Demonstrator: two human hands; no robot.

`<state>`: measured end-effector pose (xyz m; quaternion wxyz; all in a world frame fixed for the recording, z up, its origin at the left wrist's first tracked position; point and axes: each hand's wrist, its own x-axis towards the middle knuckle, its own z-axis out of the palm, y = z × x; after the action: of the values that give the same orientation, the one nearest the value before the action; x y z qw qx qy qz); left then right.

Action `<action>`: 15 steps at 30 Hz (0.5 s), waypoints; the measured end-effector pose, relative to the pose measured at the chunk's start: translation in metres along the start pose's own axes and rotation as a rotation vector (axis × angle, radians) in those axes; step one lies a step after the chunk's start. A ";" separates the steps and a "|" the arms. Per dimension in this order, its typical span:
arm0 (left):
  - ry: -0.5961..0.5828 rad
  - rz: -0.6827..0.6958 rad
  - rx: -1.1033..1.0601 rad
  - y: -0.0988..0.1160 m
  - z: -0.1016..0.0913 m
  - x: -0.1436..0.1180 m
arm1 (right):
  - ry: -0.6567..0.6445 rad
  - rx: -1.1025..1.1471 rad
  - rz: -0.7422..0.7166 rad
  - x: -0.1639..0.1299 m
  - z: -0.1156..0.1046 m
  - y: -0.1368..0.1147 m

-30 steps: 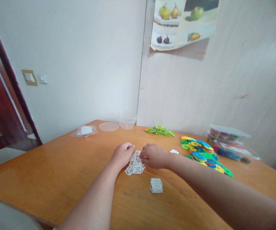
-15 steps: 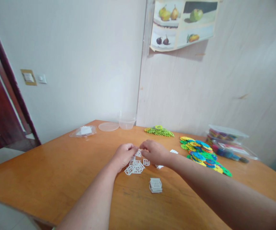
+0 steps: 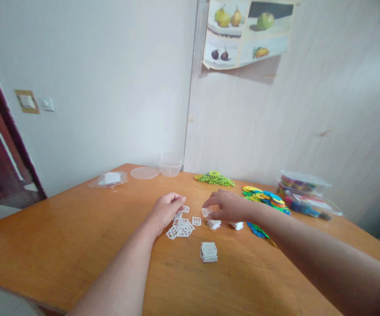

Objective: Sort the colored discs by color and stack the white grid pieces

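Small white grid-shaped plastic pieces (image 3: 180,227) lie scattered on the wooden table (image 3: 61,237). My left hand (image 3: 166,210) hovers over the scatter with its fingers curled; a white piece (image 3: 185,209) lies right at its fingertips. To the right, my right hand (image 3: 226,205) pinches a single white grid piece (image 3: 206,212) between thumb and forefinger. A neat stack of white grid pieces (image 3: 208,252) sits nearer to me. Two smaller white bits (image 3: 214,224) (image 3: 236,225) lie under my right wrist.
Colourful round plastic discs (image 3: 265,196) and a green pile (image 3: 214,179) lie at the back right, beside lidded clear boxes of coloured parts (image 3: 303,192). A clear tub (image 3: 170,164), its lid (image 3: 144,173) and a clear blister pack (image 3: 109,179) stand at the back left.
My hands met over the white pieces, then drew apart. The right hand moved right with one white piece pinched. The view shifted slightly right.
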<state>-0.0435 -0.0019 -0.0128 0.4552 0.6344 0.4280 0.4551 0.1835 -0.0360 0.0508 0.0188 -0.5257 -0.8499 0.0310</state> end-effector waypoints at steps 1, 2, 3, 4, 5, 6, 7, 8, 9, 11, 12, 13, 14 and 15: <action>0.006 0.008 0.026 0.000 0.000 0.000 | -0.011 -0.006 0.001 -0.004 -0.001 0.006; 0.010 0.015 0.049 -0.001 0.000 0.000 | -0.025 -0.016 0.006 -0.009 -0.001 0.011; 0.012 0.022 0.068 -0.002 0.000 0.000 | -0.038 -0.027 0.012 -0.012 -0.002 0.015; 0.012 0.028 0.083 -0.003 0.000 0.001 | -0.054 -0.037 0.017 -0.015 -0.002 0.017; 0.012 0.032 0.093 -0.003 0.000 0.001 | -0.071 -0.046 0.020 -0.017 -0.002 0.019; 0.012 0.036 0.101 -0.004 0.000 0.001 | -0.086 -0.053 0.018 -0.019 -0.002 0.020; 0.012 0.038 0.109 -0.004 0.000 0.001 | -0.098 -0.057 0.013 -0.020 -0.002 0.020; 0.013 0.041 0.117 -0.005 0.000 0.002 | -0.108 -0.058 0.006 -0.021 -0.002 0.019; 0.012 0.044 0.125 -0.005 0.000 0.002 | -0.113 -0.059 -0.004 -0.021 -0.002 0.019; 0.005 0.047 0.142 -0.006 0.000 0.002 | -0.117 -0.059 -0.021 -0.021 -0.001 0.017; 0.001 0.046 0.148 -0.006 0.000 0.003 | -0.117 -0.059 -0.026 -0.021 0.000 0.016; -0.003 0.043 0.153 -0.006 -0.001 0.003 | -0.117 -0.058 -0.030 -0.021 0.001 0.015; -0.007 0.040 0.157 -0.006 -0.001 0.003 | -0.117 -0.057 -0.032 -0.020 0.002 0.014; -0.008 0.038 0.160 -0.006 -0.001 0.003 | -0.115 -0.055 -0.033 -0.020 0.003 0.014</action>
<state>-0.0448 0.0029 -0.0181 0.3963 0.6785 0.4489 0.4255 0.2043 -0.0478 0.0470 -0.0439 -0.5095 -0.8585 0.0376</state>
